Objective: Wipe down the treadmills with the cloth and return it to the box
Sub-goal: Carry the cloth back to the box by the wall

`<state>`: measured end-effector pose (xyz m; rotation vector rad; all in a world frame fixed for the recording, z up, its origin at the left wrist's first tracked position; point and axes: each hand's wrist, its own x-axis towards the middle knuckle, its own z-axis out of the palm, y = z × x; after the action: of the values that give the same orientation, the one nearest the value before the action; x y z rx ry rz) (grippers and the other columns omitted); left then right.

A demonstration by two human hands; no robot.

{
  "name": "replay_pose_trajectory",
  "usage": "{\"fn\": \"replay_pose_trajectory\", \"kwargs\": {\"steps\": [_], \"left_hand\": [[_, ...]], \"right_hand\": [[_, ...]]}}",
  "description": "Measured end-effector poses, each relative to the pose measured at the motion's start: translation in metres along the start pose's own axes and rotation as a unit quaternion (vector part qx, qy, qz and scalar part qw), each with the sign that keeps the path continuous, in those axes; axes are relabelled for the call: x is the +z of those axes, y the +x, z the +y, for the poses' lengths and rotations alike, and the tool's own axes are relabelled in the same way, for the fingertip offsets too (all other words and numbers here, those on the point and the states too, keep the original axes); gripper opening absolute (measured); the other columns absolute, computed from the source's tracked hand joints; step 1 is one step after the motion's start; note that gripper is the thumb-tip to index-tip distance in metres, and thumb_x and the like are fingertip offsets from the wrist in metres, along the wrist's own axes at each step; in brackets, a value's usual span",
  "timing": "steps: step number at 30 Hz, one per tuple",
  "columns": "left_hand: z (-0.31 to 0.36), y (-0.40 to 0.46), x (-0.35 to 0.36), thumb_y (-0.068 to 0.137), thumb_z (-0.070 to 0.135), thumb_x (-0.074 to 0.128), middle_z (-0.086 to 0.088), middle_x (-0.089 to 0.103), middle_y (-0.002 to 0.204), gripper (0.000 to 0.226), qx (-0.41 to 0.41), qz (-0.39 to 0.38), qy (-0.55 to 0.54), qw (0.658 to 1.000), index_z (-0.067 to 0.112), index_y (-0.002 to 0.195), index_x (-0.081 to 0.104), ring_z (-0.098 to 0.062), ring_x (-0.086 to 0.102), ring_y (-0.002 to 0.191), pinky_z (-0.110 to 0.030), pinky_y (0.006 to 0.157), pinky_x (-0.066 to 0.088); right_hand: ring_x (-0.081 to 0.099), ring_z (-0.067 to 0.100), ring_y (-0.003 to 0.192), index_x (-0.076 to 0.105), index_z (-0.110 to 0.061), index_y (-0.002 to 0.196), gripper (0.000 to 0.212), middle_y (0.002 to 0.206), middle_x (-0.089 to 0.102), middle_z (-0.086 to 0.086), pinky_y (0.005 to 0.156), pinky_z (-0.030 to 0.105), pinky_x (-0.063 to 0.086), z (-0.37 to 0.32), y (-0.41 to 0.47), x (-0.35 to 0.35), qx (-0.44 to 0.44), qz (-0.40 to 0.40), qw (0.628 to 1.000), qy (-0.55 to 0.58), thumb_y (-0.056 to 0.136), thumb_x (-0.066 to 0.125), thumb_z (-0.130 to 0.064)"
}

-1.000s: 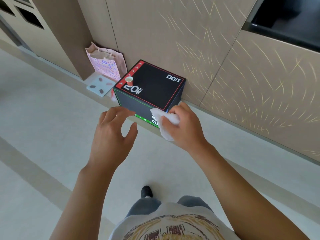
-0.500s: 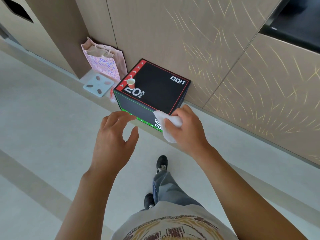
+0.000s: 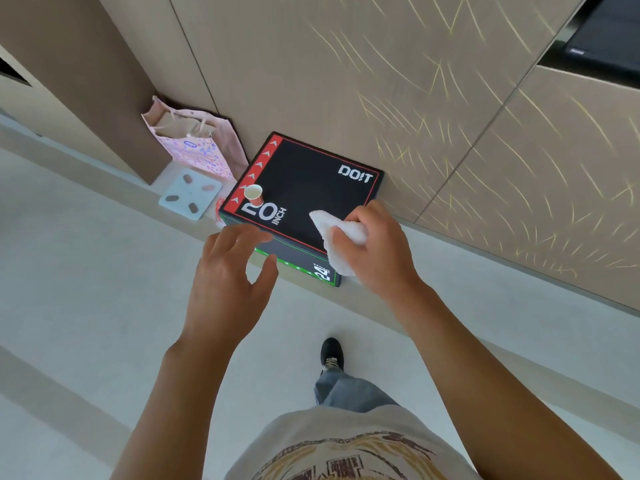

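- Head view: black plyo box (image 3: 311,192) on floor against beige wall panels (image 3: 381,81).
- Left hand (image 3: 227,275) empty, fingers loosely spread, near box's front edge.
- Right hand (image 3: 375,247) clutching white cloth (image 3: 341,237) over box's near corner.
- Small paper cup (image 3: 254,194) upright on box top.

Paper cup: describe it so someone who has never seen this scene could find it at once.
Against the beige wall panels stands a black box with red edging. The paper cup stands upright on its top, near the left corner by the "20 INCH" print. It is the only thing resting there, small and red-orange with a pale inside.
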<state>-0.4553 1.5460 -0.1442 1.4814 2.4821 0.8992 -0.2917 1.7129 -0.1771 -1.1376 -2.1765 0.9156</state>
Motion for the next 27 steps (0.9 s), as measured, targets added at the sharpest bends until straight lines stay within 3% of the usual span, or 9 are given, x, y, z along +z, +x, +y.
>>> {"fn": "replay_pose_trajectory", "kwargs": {"steps": [7,10,17,21,25,27], "left_hand": [[-0.007,0.069,0.02,0.097,0.02,0.072,-0.004,0.068,0.133,0.029,0.0,-0.019,0.012,1.0,0.015,0.126,0.07,-0.03,0.06,0.121,-0.046,0.097,0.054],[-0.017,0.093,0.028,0.097,0.029,0.065,-0.003,0.068,0.134,0.032,0.0,-0.036,0.004,0.999,0.017,0.126,0.07,-0.029,0.06,0.123,-0.045,0.098,0.054],[-0.057,0.154,0.05,0.098,0.028,0.065,-0.005,0.067,0.135,0.03,0.009,-0.071,0.005,0.997,0.016,0.125,0.071,-0.029,0.059,0.124,-0.04,0.101,0.05],[-0.091,0.192,0.06,0.096,0.019,0.074,-0.005,0.068,0.133,0.028,0.043,-0.093,0.0,0.995,0.015,0.124,0.07,-0.031,0.061,0.122,-0.053,0.106,0.053],[-0.123,0.232,0.069,0.098,0.025,0.069,-0.003,0.068,0.132,0.027,0.073,-0.124,-0.015,0.989,0.017,0.124,0.07,-0.027,0.061,0.122,-0.034,0.103,0.048],[-0.136,0.252,0.074,0.096,0.032,0.062,-0.003,0.068,0.133,0.032,0.079,-0.142,-0.026,0.986,0.017,0.123,0.071,-0.025,0.061,0.124,-0.032,0.106,0.044]], "right_hand": [[0.054,0.013,0.075,0.056,-0.021,0.083,0.024,0.091,0.053,-0.003,0.058,0.018,0.038,0.021,0.066,0.006,0.024,0.006,1.0,0.007,0.09,0.073,-0.036],[0.055,0.013,0.075,0.056,-0.021,0.083,0.023,0.091,0.055,-0.002,0.059,0.02,0.04,0.033,0.086,0.015,0.044,0.004,0.999,0.0,0.09,0.072,-0.035],[0.056,0.015,0.077,0.058,-0.02,0.085,0.02,0.091,0.055,-0.003,0.062,0.028,0.048,0.054,0.13,0.051,0.087,0.013,0.996,-0.023,0.09,0.071,-0.036],[0.056,0.013,0.077,0.057,-0.024,0.084,0.02,0.091,0.053,-0.005,0.062,0.024,0.044,0.055,0.153,0.076,0.118,0.025,0.992,-0.035,0.09,0.069,-0.039],[0.057,0.011,0.077,0.058,-0.024,0.085,0.021,0.09,0.051,-0.009,0.063,0.023,0.045,0.05,0.174,0.102,0.157,0.039,0.986,-0.042,0.09,0.066,-0.043],[0.057,0.01,0.076,0.059,-0.024,0.085,0.023,0.09,0.05,-0.009,0.062,0.021,0.042,0.047,0.185,0.116,0.168,0.048,0.983,-0.047,0.088,0.063,-0.047]]}}
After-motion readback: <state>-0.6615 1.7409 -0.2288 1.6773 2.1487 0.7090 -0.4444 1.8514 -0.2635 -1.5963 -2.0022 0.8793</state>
